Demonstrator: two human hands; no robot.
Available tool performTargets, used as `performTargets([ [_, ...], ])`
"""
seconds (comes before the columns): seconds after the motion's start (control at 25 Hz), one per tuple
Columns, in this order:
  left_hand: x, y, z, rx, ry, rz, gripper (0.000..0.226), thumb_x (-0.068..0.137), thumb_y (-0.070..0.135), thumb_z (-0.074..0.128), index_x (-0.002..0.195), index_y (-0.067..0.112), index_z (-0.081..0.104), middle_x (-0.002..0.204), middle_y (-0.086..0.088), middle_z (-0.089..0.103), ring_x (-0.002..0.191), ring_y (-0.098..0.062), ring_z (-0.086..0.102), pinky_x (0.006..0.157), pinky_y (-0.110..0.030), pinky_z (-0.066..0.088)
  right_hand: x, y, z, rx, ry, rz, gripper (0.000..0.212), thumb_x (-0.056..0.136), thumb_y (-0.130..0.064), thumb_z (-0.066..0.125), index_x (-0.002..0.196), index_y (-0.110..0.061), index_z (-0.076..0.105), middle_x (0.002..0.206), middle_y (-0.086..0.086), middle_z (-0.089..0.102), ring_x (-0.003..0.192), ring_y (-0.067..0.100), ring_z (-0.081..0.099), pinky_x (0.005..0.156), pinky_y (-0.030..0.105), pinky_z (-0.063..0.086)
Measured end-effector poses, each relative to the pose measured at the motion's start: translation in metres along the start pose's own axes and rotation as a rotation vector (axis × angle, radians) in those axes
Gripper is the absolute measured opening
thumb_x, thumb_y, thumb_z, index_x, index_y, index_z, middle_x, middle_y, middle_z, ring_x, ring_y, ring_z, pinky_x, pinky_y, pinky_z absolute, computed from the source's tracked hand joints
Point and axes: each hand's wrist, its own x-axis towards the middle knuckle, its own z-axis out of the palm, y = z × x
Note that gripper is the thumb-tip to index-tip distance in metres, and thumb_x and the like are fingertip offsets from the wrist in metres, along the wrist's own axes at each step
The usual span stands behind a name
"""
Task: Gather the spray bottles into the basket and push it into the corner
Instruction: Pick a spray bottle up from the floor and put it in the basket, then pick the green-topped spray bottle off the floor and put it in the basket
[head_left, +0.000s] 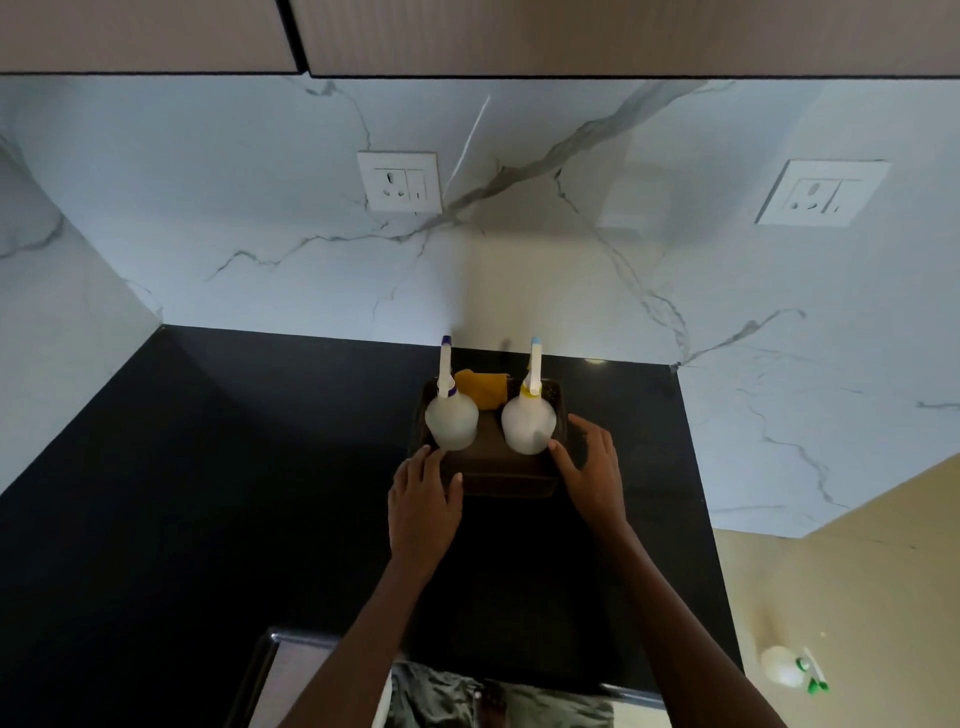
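Two spray bottles stand upright in the dark basket (506, 480): one with a purple-tipped nozzle (451, 415) on its left side, one with a blue-tipped nozzle (529, 421) on its right, with a yellow cloth (480, 388) tucked behind and between them. The basket sits on the black worktop (208, 493), its far side at or near the back edge by the marble wall (519, 270). The left hand (423, 506) lies on the basket's near left corner, the right hand (592, 470) against its right side; the fingers of both are spread and loosely curved on the rim, pressing rather than clasping. A third bottle with a green nozzle (792, 670) lies on the floor off the worktop's right edge, so gathering looks unfinished. The basket is well apart from the back left corner, so the push seems still to come.
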Motion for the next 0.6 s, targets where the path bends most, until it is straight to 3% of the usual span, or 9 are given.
performTargets([
  [0.12, -0.045, 0.025, 0.013, -0.05, -0.009, 0.042, 0.046, 0.099, 0.04, 0.053, 0.141, 0.021, 0.051, 0.15, -0.002, 0.048, 0.141, -0.023, 0.042, 0.111, -0.042, 0.042, -0.049, 0.022, -0.018, 0.052, 0.004, 0.042, 0.054, 0.093, -0.044, 0.068, 0.141, -0.031, 0.047, 0.144, -0.006, 0.048, 0.122, 0.011, 0.055, 0.097, 0.036, 0.054],
  [0.2, -0.073, 0.039, 0.022, -0.103, -0.026, 0.118, 0.04, 0.1, 0.038, 0.053, 0.136, 0.021, 0.056, 0.142, 0.0, 0.056, 0.132, -0.02, 0.052, 0.105, -0.038, 0.046, -0.086, 0.036, -0.032, 0.035, -0.013, 0.062, 0.044, 0.094, -0.039, 0.068, 0.135, -0.031, 0.055, 0.132, -0.008, 0.057, 0.112, 0.008, 0.061, 0.093, 0.037, 0.057],
  [0.32, -0.116, 0.066, 0.044, -0.258, -0.164, 0.191, 0.026, 0.102, 0.044, 0.047, 0.113, 0.029, 0.066, 0.111, 0.008, 0.071, 0.102, -0.011, 0.067, 0.082, -0.025, 0.052, -0.14, 0.068, -0.064, -0.005, -0.076, 0.111, 0.02, 0.098, -0.034, 0.063, 0.117, -0.031, 0.067, 0.097, -0.011, 0.072, 0.084, 0.005, 0.069, 0.081, 0.046, 0.06],
  [0.4, -0.139, 0.09, 0.061, -0.306, -0.302, 0.181, 0.036, 0.101, 0.053, 0.04, 0.095, 0.029, 0.067, 0.087, 0.01, 0.074, 0.081, -0.01, 0.069, 0.066, -0.025, 0.049, -0.167, 0.089, -0.088, -0.047, -0.104, 0.155, 0.014, 0.1, -0.036, 0.06, 0.108, -0.032, 0.07, 0.083, -0.011, 0.074, 0.069, 0.005, 0.068, 0.073, 0.047, 0.061],
  [0.48, -0.17, 0.122, 0.083, -0.331, -0.424, 0.191, 0.041, 0.101, 0.055, 0.04, 0.091, 0.028, 0.069, 0.082, 0.009, 0.075, 0.078, -0.012, 0.069, 0.066, -0.028, 0.046, -0.198, 0.11, -0.122, -0.058, -0.081, 0.226, 0.015, 0.101, -0.037, 0.058, 0.104, -0.031, 0.072, 0.081, -0.011, 0.075, 0.067, 0.006, 0.068, 0.071, 0.043, 0.06],
  [0.6, -0.219, 0.176, 0.109, -0.356, -0.589, 0.247, 0.038, 0.103, 0.049, 0.042, 0.094, 0.024, 0.07, 0.091, 0.003, 0.076, 0.087, -0.02, 0.07, 0.076, -0.033, 0.053, -0.243, 0.142, -0.178, -0.04, 0.047, 0.37, 0.016, 0.101, -0.038, 0.057, 0.099, -0.033, 0.072, 0.083, -0.01, 0.076, 0.064, 0.011, 0.069, 0.069, 0.036, 0.058],
])
